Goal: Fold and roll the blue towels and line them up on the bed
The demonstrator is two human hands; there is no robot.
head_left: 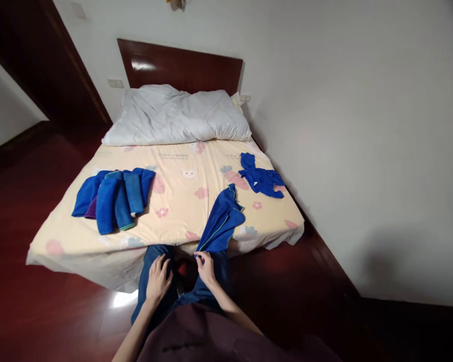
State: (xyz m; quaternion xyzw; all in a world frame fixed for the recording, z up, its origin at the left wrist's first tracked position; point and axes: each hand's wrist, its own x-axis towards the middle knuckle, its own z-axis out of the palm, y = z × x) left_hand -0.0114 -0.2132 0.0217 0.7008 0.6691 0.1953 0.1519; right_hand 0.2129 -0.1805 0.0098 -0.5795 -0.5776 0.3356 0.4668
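My right hand [206, 266] pinches the near corner of a blue towel [222, 218] with a yellow-green edge. That towel hangs over the front edge of the bed, its far end spread crumpled on the sheet. My left hand [159, 276] rests flat on my left thigh with its fingers stretched out, holding nothing. Left of the towel, several rolled or folded blue towels [111, 201] lie together, with a bit of purple cloth [91, 208] among them. At the right side of the bed lies a crumpled heap of blue cloth [262, 176].
The bed [181, 211] has a pale yellow patterned sheet. A folded white quilt [177, 115] lies at its far end, before a dark wooden headboard [181, 65]. A white wall [362, 151] runs along the right, and dark red flooring [7, 241] shows at the left.
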